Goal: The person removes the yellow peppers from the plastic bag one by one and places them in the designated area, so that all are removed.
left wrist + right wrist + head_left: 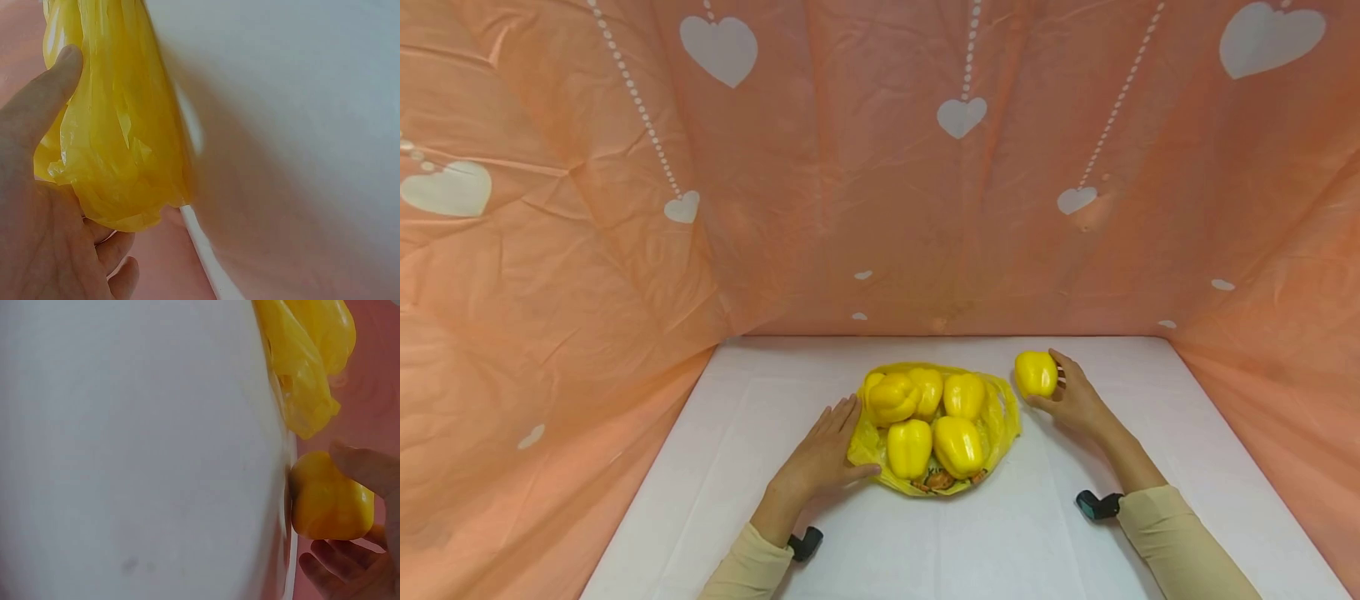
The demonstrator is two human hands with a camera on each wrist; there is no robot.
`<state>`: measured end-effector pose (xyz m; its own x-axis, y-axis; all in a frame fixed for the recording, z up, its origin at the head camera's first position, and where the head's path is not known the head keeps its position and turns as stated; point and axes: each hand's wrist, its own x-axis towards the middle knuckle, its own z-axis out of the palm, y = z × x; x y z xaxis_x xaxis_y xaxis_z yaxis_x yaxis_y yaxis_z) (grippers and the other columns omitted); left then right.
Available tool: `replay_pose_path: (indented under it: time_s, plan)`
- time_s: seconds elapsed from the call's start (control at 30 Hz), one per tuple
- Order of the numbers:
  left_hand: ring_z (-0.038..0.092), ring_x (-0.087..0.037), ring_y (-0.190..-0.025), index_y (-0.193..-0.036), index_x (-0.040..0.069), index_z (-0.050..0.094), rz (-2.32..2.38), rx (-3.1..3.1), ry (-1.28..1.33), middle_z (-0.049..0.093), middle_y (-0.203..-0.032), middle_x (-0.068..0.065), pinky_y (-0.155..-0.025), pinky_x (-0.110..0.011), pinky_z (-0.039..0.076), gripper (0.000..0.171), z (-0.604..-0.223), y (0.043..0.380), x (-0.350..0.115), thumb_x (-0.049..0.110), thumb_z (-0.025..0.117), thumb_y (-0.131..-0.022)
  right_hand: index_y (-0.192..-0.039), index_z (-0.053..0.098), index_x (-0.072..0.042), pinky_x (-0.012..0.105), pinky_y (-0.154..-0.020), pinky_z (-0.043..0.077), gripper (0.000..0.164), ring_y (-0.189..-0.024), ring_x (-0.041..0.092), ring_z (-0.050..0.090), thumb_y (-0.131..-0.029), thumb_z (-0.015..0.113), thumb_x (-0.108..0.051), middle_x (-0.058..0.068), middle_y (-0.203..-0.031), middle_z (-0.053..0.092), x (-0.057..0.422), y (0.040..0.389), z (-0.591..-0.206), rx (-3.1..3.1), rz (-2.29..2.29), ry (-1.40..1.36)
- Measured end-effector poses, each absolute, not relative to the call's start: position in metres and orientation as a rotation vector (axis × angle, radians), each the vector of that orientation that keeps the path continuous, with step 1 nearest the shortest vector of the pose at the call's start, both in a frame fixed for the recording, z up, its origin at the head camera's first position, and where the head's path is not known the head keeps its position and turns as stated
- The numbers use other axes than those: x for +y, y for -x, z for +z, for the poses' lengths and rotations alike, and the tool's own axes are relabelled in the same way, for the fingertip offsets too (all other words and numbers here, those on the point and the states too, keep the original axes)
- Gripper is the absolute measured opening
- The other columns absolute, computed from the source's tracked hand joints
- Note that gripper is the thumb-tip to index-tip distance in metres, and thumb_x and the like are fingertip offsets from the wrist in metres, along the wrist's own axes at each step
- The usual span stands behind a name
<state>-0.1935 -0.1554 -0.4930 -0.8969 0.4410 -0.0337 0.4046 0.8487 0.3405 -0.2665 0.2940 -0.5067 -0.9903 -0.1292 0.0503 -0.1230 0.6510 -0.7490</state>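
Observation:
Several yellow bell peppers (910,447) sit in and on a spread yellow plastic bag (877,476) in the middle of the table. My left hand (824,450) rests at the bag's left edge with its fingers extended. In the left wrist view, the thumb (57,81) lies against the crinkled side of the bag (119,137). Right of the bag, a single yellow bell pepper (1036,373) is held by my right hand (1077,400), whose thumb and fingers go round its right side. The right wrist view shows this pepper (331,500) low, by the tabletop.
A white-covered table (985,550) carries everything. Pink-orange sheeting with white hearts (880,208) rises at the back and both sides. A small black device (1097,505) sits on the right wrist, and another (807,544) on the left.

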Motion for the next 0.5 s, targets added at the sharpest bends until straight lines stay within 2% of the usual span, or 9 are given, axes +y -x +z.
replay_pose_path:
  time_s: [0.5]
  plan:
    - [0.020, -0.035, -0.164, -0.167, -0.007, 0.024, 0.494, 2.901, -0.658, 0.021, -0.177, -0.021, -0.136, -0.050, 0.015, 0.111, -0.4942, 0.1928, -0.1556, 0.055, 0.079, -0.094, -0.165, 0.011, 0.012, 0.073, -0.119, 0.037, 0.104, -0.140, 0.063, 0.041, -0.096, 0.083, -0.017, 0.044, -0.157, 0.028, 0.2962, 0.2614, -0.5029, 2.855, -1.263, 0.240]
